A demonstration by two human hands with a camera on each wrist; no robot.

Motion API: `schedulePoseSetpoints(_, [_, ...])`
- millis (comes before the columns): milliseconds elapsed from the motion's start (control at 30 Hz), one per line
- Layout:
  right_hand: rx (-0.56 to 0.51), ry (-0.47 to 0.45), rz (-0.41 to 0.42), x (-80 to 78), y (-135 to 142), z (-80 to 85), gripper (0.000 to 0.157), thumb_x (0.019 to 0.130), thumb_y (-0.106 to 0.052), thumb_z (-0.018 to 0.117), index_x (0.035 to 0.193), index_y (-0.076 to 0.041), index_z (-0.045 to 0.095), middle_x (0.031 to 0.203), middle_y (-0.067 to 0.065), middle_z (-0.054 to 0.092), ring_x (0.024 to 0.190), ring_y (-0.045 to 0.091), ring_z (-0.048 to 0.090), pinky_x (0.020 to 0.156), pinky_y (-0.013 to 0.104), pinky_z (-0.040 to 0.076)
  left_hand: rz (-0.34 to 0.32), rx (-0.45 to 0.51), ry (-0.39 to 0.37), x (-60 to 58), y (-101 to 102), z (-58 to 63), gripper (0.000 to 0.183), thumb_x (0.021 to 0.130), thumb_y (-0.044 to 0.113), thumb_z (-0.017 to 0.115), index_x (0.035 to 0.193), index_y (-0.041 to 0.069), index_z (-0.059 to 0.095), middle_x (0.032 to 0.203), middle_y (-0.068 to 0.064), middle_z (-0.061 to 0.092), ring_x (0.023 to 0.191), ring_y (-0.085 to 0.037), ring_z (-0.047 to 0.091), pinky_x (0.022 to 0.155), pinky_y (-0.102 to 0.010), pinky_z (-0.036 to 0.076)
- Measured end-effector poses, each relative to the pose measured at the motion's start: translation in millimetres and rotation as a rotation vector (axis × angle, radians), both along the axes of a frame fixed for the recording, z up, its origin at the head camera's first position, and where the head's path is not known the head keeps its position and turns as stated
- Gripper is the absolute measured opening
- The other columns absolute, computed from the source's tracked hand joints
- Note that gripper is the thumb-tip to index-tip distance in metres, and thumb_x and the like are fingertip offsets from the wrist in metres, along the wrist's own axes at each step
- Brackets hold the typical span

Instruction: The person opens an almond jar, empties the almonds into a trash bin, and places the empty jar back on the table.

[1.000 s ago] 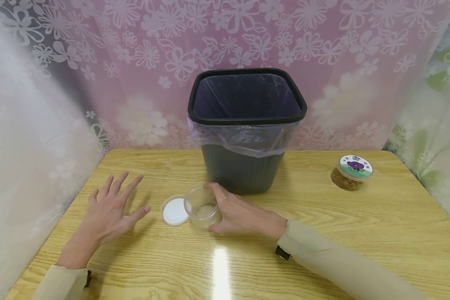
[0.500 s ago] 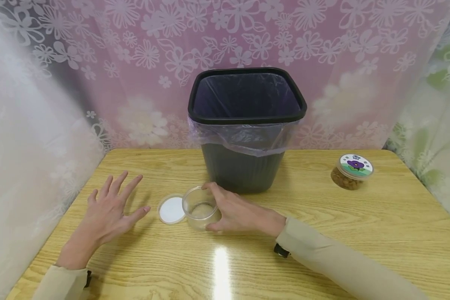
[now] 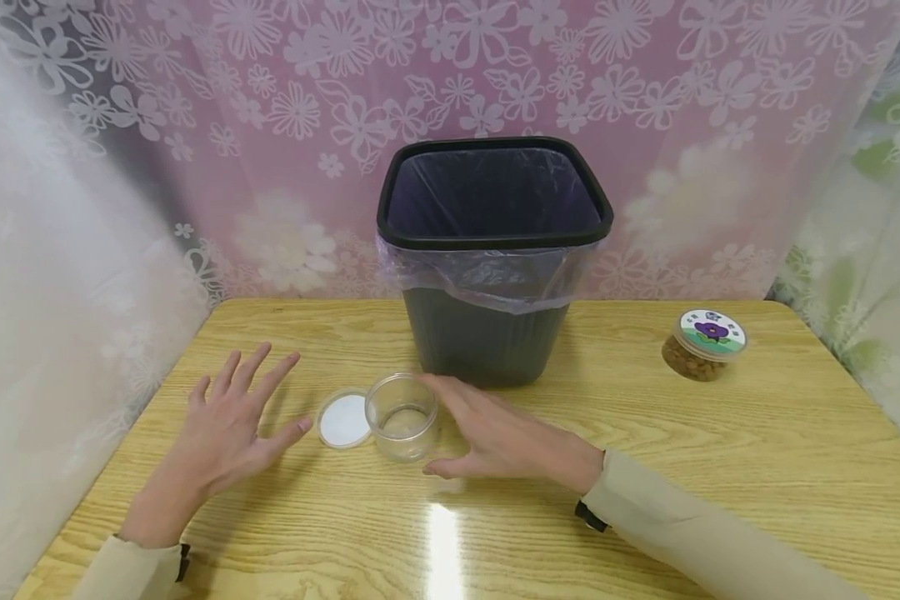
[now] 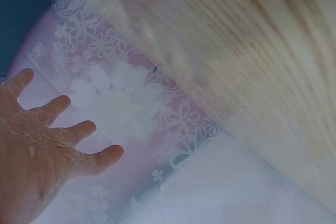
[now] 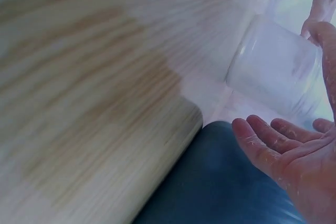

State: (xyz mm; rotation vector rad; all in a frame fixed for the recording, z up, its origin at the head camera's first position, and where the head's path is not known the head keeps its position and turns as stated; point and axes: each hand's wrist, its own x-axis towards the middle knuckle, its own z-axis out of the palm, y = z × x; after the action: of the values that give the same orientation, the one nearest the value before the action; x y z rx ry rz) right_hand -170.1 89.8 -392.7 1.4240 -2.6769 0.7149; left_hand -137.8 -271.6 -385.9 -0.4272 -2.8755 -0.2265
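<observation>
Near the center of the head view, a clear plastic jar [image 3: 401,448] stands upright on the wood-grain table [image 3: 645,492], a round white-faced lid [image 3: 343,421] just beside it toward the left. The right hand [image 3: 495,433], right of the jar, is released, thumb and fingers spread apart; whether a fingertip touches the jar is unclear. At lower left, the left hand [image 3: 228,433] holds nothing, fingers splayed. A bag-lined trash bin [image 3: 483,333] stands upper center; a brown-filled jar with a purple-flower lid [image 3: 701,350] sits at right.
</observation>
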Motion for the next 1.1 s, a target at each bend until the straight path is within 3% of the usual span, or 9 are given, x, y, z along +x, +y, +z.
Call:
schedulePoseSetpoints(200, [0.045, 0.05, -0.007, 5.6, 17, 2.7, 0.101, 0.087, -0.059, 0.073, 0.162, -0.013, 0.024, 0.161, 0.008, 0.04, 0.145, 0.024, 0.046, 0.118, 0.043, 0.042, -0.027, -0.005, 0.0, 4.6, 7, 3.3, 0.083, 0.092, 0.061, 0.062, 0.162, 0.031, 0.028, 0.166, -0.017, 0.028, 0.147, -0.057, 0.027, 0.103, -0.083, 0.024])
schedulePoseSetpoints(367, [0.076, 0.13, -0.024, 7.6, 28, 1.2, 0.098, 0.086, -0.064, 0.071, 0.162, -0.02, 0.027, 0.158, 0.01, 0.043, 0.142, 0.026, 0.049, 0.112, 0.047, 0.047, -0.08, -0.005, 0.072, 6.9, 13, 3.5, 0.083, 0.089, 0.058, 0.068, 0.16, 0.03, 0.035, 0.165, -0.016, 0.032, 0.146, -0.055, 0.032, 0.103, -0.08, 0.029])
schedulePoseSetpoints(733, [0.1, 0.249, -0.044, 12.8, 48, -1.1, 0.088, 0.087, -0.067, 0.068, 0.156, -0.02, 0.04, 0.157, 0.012, 0.046, 0.139, 0.029, 0.052, 0.11, 0.049, 0.05, -0.17, 0.035, 0.143, 8.9, 25, 6.6, 0.082, 0.086, 0.055, 0.072, 0.157, 0.03, 0.041, 0.165, -0.013, 0.033, 0.147, -0.051, 0.034, 0.105, -0.075, 0.031])
schedulePoseSetpoints(1100, [0.076, 0.31, -0.055, 14.5, 62, -3.7, 0.082, 0.085, -0.064, 0.071, 0.15, -0.019, 0.049, 0.151, 0.011, 0.052, 0.135, 0.027, 0.056, 0.105, 0.048, 0.052, -0.199, 0.042, 0.172, 11.6, 35, 5.4, 0.084, 0.082, 0.054, 0.074, 0.157, 0.031, 0.042, 0.165, -0.012, 0.035, 0.147, -0.048, 0.035, 0.106, -0.073, 0.032])
